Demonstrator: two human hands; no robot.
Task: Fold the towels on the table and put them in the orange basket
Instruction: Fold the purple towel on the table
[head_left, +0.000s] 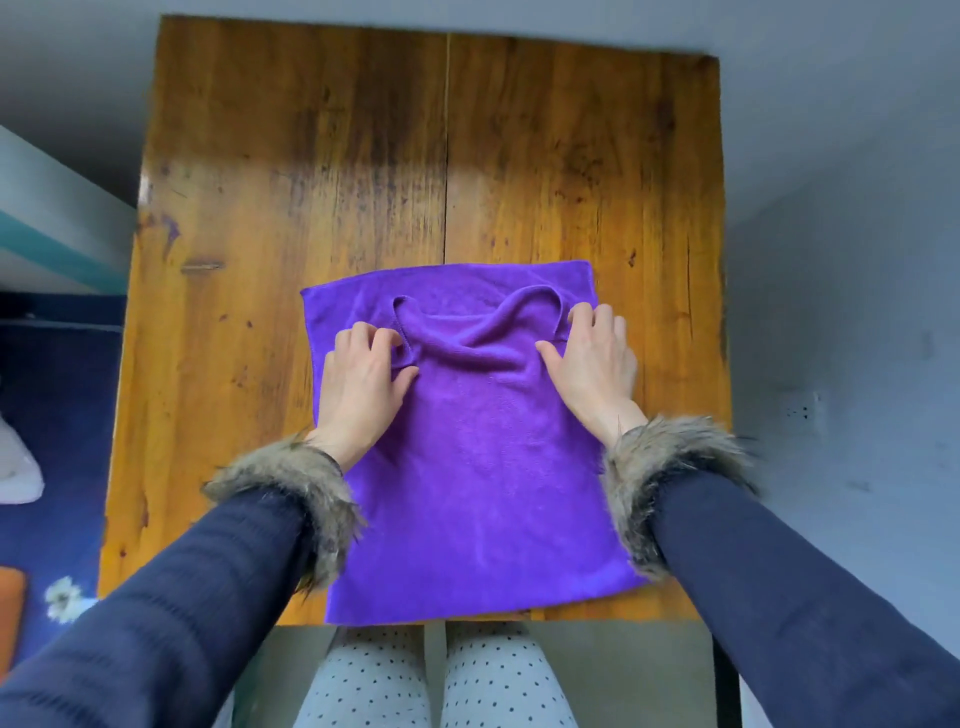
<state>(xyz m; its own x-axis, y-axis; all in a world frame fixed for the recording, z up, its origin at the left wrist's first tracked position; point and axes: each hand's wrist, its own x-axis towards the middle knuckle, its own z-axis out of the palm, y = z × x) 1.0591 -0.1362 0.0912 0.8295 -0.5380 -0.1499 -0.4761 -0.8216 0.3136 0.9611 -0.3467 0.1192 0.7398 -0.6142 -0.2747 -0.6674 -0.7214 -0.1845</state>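
Observation:
A purple towel (478, 467) lies on the wooden table (363, 182), reaching from the table's near edge to about its middle. Its upper layer is folded over the lower one, and the folded edge sags between my hands. My left hand (363, 384) pinches the left corner of that upper layer between thumb and curled fingers. My right hand (592, 364) grips the right corner the same way. Both corners are lifted a little off the layer beneath. An orange thing (11, 613) shows at the left frame edge on the floor; whether it is the basket I cannot tell.
The table's far half is bare wood with a seam down the middle. A blue patterned rug (57, 415) lies on the floor to the left, with a white object (15, 467) at its edge. My knees (436, 675) sit under the near table edge.

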